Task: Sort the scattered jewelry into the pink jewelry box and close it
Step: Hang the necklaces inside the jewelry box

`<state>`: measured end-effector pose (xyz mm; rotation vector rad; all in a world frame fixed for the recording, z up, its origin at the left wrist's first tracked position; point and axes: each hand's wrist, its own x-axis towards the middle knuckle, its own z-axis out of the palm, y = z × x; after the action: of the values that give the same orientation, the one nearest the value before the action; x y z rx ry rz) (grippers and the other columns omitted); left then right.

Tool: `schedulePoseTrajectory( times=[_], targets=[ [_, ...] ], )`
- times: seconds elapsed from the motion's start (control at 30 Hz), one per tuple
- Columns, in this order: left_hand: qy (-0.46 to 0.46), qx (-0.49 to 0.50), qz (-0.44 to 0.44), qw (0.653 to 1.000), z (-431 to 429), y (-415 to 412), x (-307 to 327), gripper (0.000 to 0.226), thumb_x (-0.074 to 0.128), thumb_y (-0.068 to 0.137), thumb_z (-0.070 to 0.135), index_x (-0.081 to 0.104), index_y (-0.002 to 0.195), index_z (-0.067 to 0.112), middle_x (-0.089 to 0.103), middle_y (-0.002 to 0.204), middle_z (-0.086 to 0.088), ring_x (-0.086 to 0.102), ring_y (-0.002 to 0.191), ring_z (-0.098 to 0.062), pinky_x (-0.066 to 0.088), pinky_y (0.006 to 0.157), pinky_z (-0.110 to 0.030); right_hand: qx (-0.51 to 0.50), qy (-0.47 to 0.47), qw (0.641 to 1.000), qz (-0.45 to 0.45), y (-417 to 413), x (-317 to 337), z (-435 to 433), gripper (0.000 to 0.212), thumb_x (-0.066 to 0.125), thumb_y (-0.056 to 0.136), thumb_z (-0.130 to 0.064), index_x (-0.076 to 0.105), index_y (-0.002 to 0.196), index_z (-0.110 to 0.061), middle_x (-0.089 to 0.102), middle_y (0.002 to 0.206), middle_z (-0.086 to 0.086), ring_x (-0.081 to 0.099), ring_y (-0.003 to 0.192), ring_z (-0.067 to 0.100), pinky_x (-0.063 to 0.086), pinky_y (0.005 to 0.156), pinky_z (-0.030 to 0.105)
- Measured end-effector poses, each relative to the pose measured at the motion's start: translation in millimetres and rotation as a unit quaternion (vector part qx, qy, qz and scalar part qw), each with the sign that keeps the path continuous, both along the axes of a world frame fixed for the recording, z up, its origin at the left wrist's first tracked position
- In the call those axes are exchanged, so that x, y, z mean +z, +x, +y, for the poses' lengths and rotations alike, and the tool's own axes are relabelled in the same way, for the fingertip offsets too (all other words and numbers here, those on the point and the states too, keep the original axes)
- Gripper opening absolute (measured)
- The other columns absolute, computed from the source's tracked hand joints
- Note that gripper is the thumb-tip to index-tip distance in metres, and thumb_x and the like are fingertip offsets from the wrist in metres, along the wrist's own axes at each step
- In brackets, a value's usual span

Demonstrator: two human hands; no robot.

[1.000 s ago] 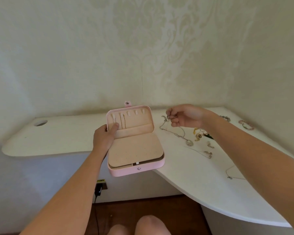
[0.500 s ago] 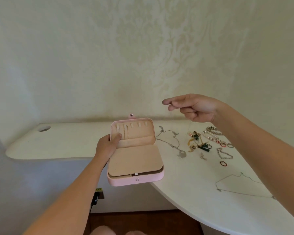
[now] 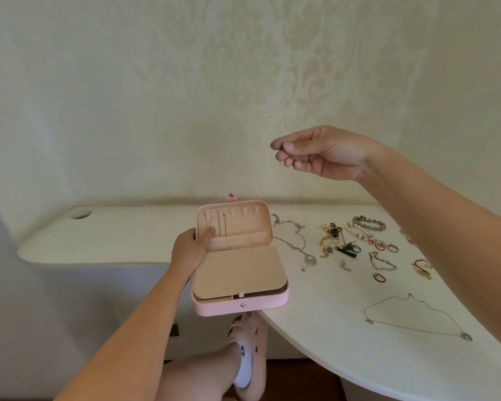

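Two hands busy: left hand point(image 3: 190, 250) grips the open pink box point(image 3: 239, 273) at its 9 o'clock edge; right hand point(image 3: 324, 153) pinches what looks like a chain end point(image 3: 280, 164) at the box's 1 o'clock. Loose jewelry point(image 3: 334, 240) lies at 3 o'clock. Lift slowly, untangled, then hook onto a free lid tab point(image 3: 232, 212).

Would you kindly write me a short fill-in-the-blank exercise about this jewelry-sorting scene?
1. The pink jewelry box is ___, showing its beige lining.
2. The left hand grips the box's ___.
3. The right hand pinches a small metal piece high ___ the table.
4. The pearl bracelet lies to the box's ___.
Missing words: open; lid; above; right.
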<state>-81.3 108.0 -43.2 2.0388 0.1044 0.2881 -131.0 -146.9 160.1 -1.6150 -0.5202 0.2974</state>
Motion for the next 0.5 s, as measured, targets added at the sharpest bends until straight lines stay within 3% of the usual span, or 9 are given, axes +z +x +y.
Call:
schedulePoseTrajectory(
  times=[0.27, 0.5],
  targets=[
    [0.006, -0.004, -0.001, 1.000, 0.9, 1.5, -2.5, 0.038, 0.053, 0.092, 0.035, 0.066, 0.090, -0.001, 0.066, 0.081, -0.014, 0.060, 0.073, -0.025, 0.040, 0.060, -0.032, 0.004, -0.005, 1.000, -0.016, -5.1, 9.6, 3.7, 0.025, 0.054, 0.085, 0.001, 0.065, 0.104, -0.011, 0.074, 0.092, -0.001, 0.067, 0.062, 0.002, 0.049, 0.049, 0.008],
    [0.007, -0.009, -0.005, 1.000, 2.6, 4.0, -5.2, 0.037, 0.053, 0.092, 0.036, 0.066, 0.089, 0.001, 0.068, 0.084, -0.016, 0.062, 0.074, -0.025, 0.041, 0.061, -0.032, -0.001, 0.027, 0.999, -0.030, -1.0, 20.0, 19.0, 0.025, 0.048, 0.090, 0.005, 0.065, 0.105, -0.005, 0.074, 0.094, 0.005, 0.071, 0.088, 0.012, 0.056, 0.067, 0.016]
  ],
)
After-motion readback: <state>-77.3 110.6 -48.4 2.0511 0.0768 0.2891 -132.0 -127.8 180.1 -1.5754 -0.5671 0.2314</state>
